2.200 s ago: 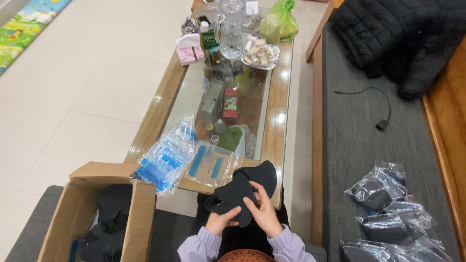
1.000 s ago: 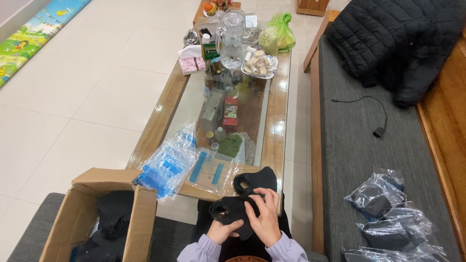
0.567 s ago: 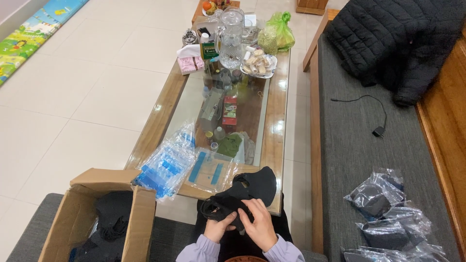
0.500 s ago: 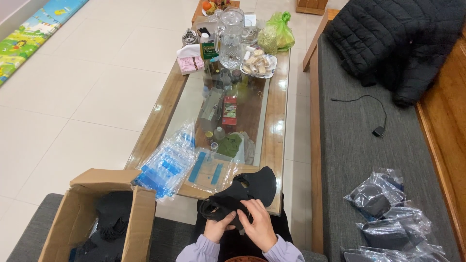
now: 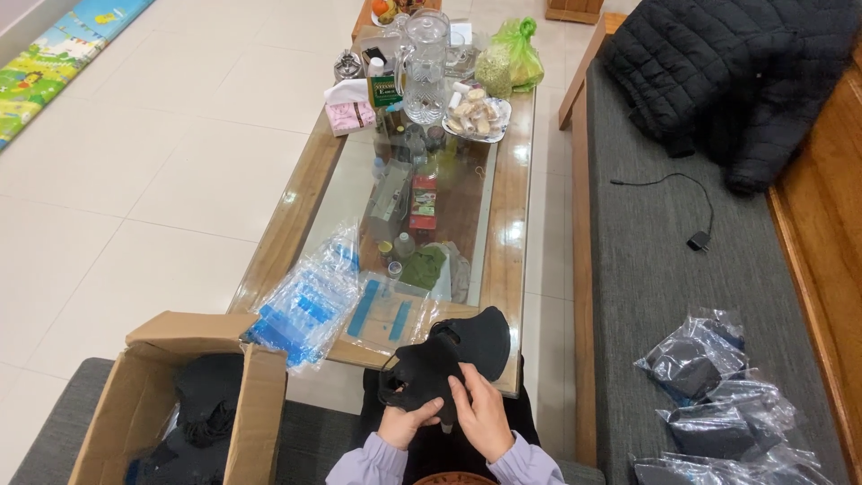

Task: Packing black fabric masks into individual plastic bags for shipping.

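Black fabric mask [image 5: 449, 364] now folded over on itself in the lap, at the near edge of the glass-topped table [image 5: 516, 224]; a second ago it was spread wider and held higher. The folding looks well along.

Left hand [image 5: 406, 422] closed on the mask's lower edge, thumb on top. Right hand [image 5: 482, 415] lies over the fabric, fingers pressing and pinching it, half curled.

At 9 o'clock of the hands, an open cardboard box [image 5: 180, 400] with dark items inside. At 11 o'clock, a stack of clear blue-printed plastic bags [image 5: 310, 301] on the table. At 3 o'clock, bagged black masks [image 5: 709, 395] on the grey sofa cushion.
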